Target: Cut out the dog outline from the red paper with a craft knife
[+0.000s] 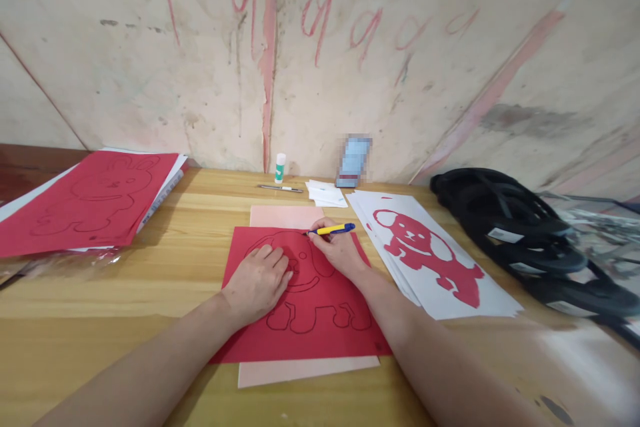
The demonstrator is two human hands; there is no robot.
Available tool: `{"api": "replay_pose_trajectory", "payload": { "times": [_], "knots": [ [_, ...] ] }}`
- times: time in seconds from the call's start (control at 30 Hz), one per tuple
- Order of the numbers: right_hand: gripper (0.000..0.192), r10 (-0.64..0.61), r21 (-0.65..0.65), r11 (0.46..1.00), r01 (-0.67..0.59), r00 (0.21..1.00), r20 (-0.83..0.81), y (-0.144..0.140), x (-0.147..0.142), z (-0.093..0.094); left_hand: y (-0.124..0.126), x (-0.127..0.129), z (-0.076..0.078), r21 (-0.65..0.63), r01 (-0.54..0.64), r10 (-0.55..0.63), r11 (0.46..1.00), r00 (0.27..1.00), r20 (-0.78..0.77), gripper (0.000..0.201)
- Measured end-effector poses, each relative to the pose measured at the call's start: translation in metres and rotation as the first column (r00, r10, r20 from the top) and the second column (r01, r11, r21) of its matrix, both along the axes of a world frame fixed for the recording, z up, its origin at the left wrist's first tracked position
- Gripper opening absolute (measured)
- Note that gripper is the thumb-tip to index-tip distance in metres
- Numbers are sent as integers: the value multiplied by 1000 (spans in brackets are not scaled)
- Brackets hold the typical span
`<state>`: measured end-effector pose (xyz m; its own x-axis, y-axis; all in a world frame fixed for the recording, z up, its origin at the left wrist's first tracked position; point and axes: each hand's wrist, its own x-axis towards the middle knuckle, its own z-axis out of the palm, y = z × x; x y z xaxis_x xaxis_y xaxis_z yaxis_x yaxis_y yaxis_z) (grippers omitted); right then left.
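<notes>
A red paper sheet [320, 343] printed with a black dog outline lies on the table in front of me. Pressing down on its left part is my left hand [260, 280], fingers loosely bent and holding nothing; it hides some of the drawing. My right hand [336, 248] grips a slim yellow-and-blue pen-shaped tool [330, 230], its dark tip touching the outline near the top of the head. Whether that tip is a nib or a blade is too small to tell. Beneath the red sheet, a pale pink board [287, 215] sticks out at top and bottom.
Red sheets with a drawn animal [115, 187] are stacked at left. White sheets bearing a red paper dog [450, 267] lie at right, beside black straps or helmet-like gear [515, 240]. Along the wall are a glue stick [280, 168], silver pen-like tool [280, 188], paper slips [326, 193] and phone [354, 161].
</notes>
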<state>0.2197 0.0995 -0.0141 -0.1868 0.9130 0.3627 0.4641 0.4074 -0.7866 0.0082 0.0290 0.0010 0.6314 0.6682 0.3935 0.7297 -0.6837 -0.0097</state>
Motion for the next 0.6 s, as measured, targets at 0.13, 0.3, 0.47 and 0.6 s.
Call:
{"api": "replay_pose_trajectory", "payload": {
  "times": [0.13,0.3,0.47,0.6],
  "knots": [
    [11,16,0,1000,-16,1000,1,1,0,1,0,0,0,12,1,-1,1000,1000,0,25],
    [11,20,-13,1000,-20,1000,9,0,0,2,0,1,1,-1,3,-3,1000,1000,-1,27],
    [12,8,-10,1000,-8,1000,7,0,-1,1,-1,1,0,-6,6,-5,1000,1000,15,26],
    [12,2,-15,1000,-2,1000,14,2,-2,3,0,0,0,-1,12,-12,1000,999,32,24]
  ]
}}
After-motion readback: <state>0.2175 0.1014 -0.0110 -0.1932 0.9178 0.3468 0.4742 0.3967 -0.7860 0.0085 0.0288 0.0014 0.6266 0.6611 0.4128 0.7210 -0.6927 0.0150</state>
